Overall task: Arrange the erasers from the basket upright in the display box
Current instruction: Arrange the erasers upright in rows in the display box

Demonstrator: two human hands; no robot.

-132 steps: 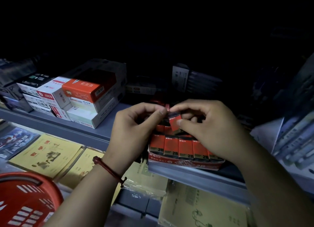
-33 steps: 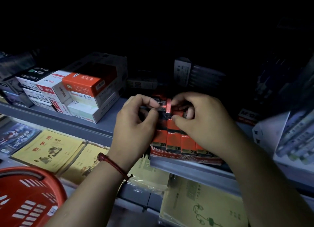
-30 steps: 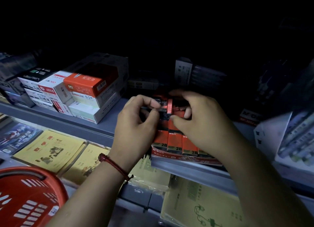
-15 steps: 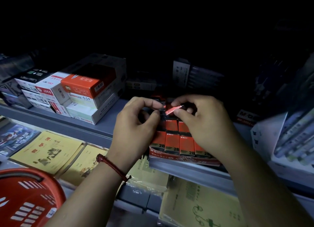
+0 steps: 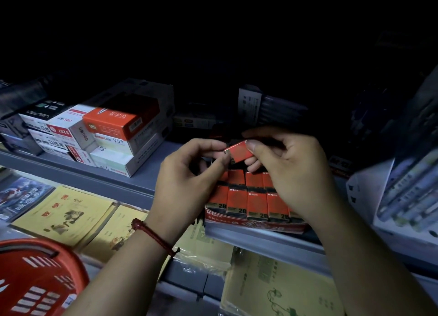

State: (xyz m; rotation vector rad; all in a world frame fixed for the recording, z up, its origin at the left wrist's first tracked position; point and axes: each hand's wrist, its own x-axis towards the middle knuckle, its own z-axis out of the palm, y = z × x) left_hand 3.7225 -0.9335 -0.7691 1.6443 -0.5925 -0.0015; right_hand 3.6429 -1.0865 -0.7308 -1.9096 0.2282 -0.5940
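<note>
A red display box (image 5: pixel 254 226) marked 2B stands on the grey shelf, with several red erasers (image 5: pixel 237 200) upright in rows inside it. Above its back rows both hands meet on one red eraser (image 5: pixel 238 151), which lies tilted. My right hand (image 5: pixel 291 173) pinches its right end between thumb and fingers. My left hand (image 5: pixel 189 180) pinches its left end with thumb and forefinger. The red basket (image 5: pixel 30 277) sits at the lower left; its inside is not visible.
Stacked white and orange stationery boxes (image 5: pixel 106 131) fill the shelf (image 5: pixel 132 180) to the left of the display box. Yellow notebooks (image 5: pixel 61 213) lie on the lower shelf. A white box of pens (image 5: pixel 407 197) stands at the right. The back is dark.
The eraser, held on edge a second ago, has turned so its broad red face shows. Both hands stay above the back of the box.
</note>
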